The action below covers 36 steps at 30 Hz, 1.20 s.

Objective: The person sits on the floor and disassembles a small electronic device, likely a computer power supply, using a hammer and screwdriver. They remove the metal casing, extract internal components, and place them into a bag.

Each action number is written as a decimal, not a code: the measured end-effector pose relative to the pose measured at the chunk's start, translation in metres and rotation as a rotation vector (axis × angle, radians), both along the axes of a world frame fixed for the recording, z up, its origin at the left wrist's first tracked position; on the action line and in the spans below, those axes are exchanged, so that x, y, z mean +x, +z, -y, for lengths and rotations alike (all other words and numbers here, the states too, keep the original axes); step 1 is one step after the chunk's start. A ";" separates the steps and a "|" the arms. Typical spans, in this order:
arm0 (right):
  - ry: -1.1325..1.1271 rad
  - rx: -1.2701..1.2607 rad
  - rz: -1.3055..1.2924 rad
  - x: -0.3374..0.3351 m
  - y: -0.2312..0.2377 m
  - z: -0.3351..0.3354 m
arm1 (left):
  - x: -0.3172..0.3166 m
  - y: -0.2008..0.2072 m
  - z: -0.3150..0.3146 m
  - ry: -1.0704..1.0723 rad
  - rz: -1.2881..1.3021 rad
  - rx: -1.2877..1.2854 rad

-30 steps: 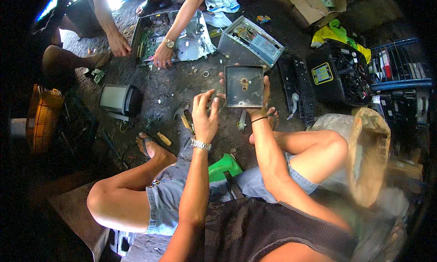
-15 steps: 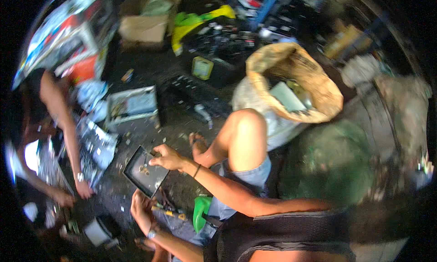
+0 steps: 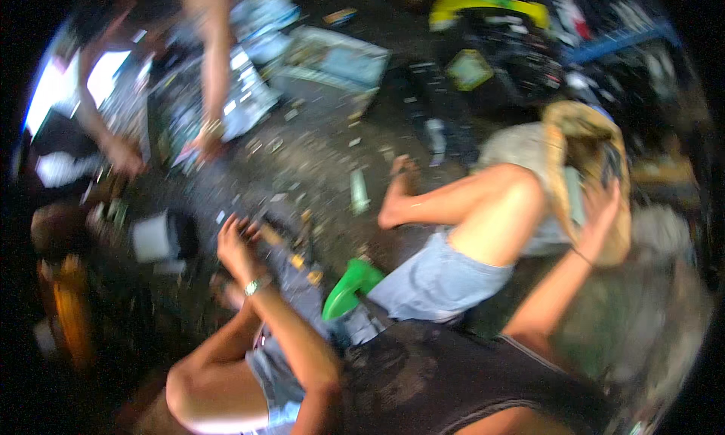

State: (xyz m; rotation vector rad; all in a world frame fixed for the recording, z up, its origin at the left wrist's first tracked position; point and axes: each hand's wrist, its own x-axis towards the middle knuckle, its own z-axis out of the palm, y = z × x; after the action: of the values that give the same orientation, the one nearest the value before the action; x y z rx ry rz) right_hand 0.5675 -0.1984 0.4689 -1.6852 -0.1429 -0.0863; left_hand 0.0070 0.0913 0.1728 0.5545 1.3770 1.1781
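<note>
Head view: at right, our right hand (image 3: 601, 207) met a dark, flat, blurred piece (image 3: 610, 163) at a pale, tan-rimmed sack's (image 3: 554, 159) mouth; clamped, we couldn't tell. Left hand (image 3: 238, 248): fingers apart. We judged the piece stiff, light, best edge-held.

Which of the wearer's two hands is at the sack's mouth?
The right hand, overlapping the sack at its tan rim in this view; the left hand is well apart, left of the green object.
</note>
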 end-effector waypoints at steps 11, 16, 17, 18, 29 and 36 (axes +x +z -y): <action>0.326 -1.128 0.540 -0.006 0.001 -0.006 | 0.024 -0.082 0.025 -0.306 -0.916 -0.178; 0.711 -0.642 0.586 -0.065 0.035 -0.133 | 0.102 -0.110 -0.004 -0.681 -1.188 0.091; 0.818 -0.620 0.655 -0.093 0.047 -0.161 | 0.114 -0.113 -0.011 -0.673 -1.291 0.238; 0.954 -0.561 0.614 -0.114 0.047 -0.192 | 0.098 -0.126 -0.018 -0.742 -1.429 0.209; 1.709 -0.715 0.908 -0.174 -0.013 -0.211 | 0.050 -0.149 0.040 -0.842 -1.229 0.291; 1.516 -0.663 0.935 -0.171 -0.027 -0.217 | 0.049 -0.143 0.026 -0.946 -1.462 0.248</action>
State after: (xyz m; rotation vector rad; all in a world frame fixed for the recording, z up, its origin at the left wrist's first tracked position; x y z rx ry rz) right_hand 0.3961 0.0183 0.4421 -1.6030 -2.2597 0.3612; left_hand 0.0562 0.0654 0.0301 2.2137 1.6880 -0.0231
